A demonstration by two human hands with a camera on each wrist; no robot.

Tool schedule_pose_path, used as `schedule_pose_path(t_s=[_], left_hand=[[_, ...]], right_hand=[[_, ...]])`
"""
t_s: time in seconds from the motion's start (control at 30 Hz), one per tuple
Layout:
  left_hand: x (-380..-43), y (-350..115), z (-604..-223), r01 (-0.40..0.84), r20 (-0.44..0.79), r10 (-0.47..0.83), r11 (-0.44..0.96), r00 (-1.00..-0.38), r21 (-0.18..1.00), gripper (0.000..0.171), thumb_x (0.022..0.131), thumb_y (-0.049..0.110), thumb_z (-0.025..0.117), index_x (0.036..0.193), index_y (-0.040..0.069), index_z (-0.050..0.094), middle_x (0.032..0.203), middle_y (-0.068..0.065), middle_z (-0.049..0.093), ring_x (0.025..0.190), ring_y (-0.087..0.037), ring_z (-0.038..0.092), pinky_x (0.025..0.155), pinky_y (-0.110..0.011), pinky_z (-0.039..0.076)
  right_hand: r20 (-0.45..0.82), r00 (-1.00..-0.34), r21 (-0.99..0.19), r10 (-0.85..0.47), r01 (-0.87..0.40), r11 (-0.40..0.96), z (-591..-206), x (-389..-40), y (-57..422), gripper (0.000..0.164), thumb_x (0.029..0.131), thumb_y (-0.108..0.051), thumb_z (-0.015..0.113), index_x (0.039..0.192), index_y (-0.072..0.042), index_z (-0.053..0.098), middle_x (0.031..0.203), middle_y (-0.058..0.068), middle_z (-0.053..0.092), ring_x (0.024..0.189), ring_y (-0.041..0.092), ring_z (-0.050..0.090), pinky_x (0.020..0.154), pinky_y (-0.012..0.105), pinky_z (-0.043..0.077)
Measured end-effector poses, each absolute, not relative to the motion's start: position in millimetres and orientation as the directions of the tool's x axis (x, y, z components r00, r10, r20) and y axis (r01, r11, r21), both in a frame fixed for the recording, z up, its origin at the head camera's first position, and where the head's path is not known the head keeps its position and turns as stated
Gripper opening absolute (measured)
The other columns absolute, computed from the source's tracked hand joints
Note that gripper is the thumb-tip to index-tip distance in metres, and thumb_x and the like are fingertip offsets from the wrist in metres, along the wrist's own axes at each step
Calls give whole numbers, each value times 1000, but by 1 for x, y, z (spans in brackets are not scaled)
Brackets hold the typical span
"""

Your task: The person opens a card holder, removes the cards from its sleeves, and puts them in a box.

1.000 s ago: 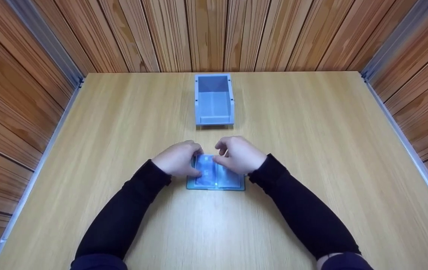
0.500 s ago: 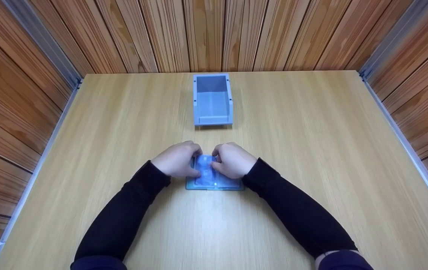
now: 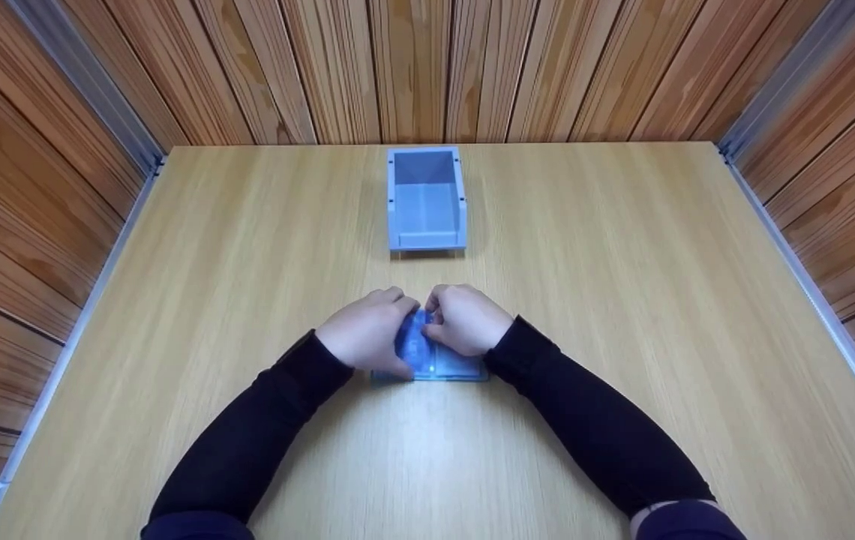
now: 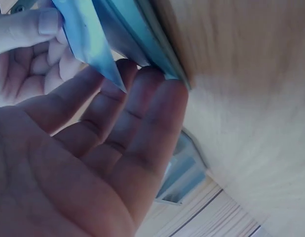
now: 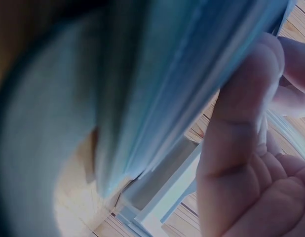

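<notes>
Plank walls (image 3: 412, 71) are enclosing a pale wood table (image 3: 637, 255) on three sides, and two dark sleeves (image 3: 251, 431) are reaching across it from the near edge. A blue-grey bin (image 3: 427, 244) is standing beyond the hands, near the back wall. Close to the middle of the table, a blue-green booklet (image 3: 460, 365) is lying open between the hands. The left hand (image 3: 367, 330) is arching over its left side with the fingers spread from the thumb, their tips meeting the booklet in the left wrist view. The right hand (image 3: 470, 319) is pinching a glossy blue sheet (image 4: 88, 37) between thumb and fingers; the sheet is tilting up, its pointed corner hanging by the left fingers, whether touching them one cannot tell.
</notes>
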State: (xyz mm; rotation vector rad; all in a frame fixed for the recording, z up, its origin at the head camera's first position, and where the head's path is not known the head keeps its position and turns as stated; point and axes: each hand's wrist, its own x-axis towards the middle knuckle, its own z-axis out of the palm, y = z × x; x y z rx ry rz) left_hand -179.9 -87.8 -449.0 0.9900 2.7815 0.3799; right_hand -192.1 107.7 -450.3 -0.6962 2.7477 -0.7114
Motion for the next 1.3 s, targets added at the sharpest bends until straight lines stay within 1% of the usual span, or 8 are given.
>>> schedule_pose_path(t_s=[0.1,0.17,0.3,0.47,0.57,0.93,1.2,1.3], left_hand=[[-177,-85,-449,596,-73,632,758,-771,264,99,52,54,90,129,2,57,112,-7,58,100,-23,56,92,-37,50],[-177,-84,-450,596,-78,629,764,-774,249,100,52,55,90,130,2,56,113,-7,58,101,-23,55,92,-37,50],[-177,-83,-451,601,-79,632,763,-771,237,98,52,55,90,128,2,57,113,-6,58,100,-22,55,92,-36,49],[-176,-83,-450,606,-66,636,758,-769,240,94,52,53,90,124,2,58,109,-5,58,97,-22,54,90,-36,48],[-176,-84,-450,599,-72,631,762,-773,245,95,52,54,90,125,2,58,110,-5,58,98,-22,54,91,-36,48],[-177,-84,-449,574,-95,608,782,-788,242,99,52,55,90,129,4,56,115,-7,59,103,-23,55,94,-37,48],[-177,-84,-449,544,-125,581,804,-804,240,102,52,57,90,133,5,55,121,-8,58,110,-24,55,99,-38,47],[-177,-84,-450,545,-122,583,802,-803,245,102,52,56,90,132,4,56,121,-8,58,111,-24,54,98,-38,47]], right_hand=[[-93,-866,-508,-491,-383,772,-450,-192,109,23,86,-22,72,99,-5,65,73,-3,61,68,13,57,66,30,48],[-102,-867,-510,-488,-375,774,-450,-192,109,23,86,-22,72,99,-5,64,73,-2,60,67,13,57,65,30,48],[-119,-865,-521,-487,-363,772,-449,-192,110,22,87,-22,70,101,-6,63,73,-3,61,66,13,56,64,29,47],[-121,-863,-525,-491,-364,769,-448,-192,110,21,87,-21,70,100,-6,63,75,-2,61,68,13,57,66,30,48],[-127,-860,-519,-494,-367,772,-448,-193,112,21,86,-21,71,99,-6,63,75,-2,60,68,13,56,66,29,48],[-203,-858,-530,-471,-308,790,-439,-199,132,16,80,-20,73,86,-10,61,72,-1,60,64,14,56,56,28,47],[-196,-890,-555,-412,-245,795,-432,-207,152,15,78,-17,70,84,-9,59,71,0,57,60,15,54,52,28,44],[-190,-893,-589,-407,-228,775,-430,-208,158,14,78,-16,69,84,-10,58,69,-1,57,57,13,54,49,27,44]])
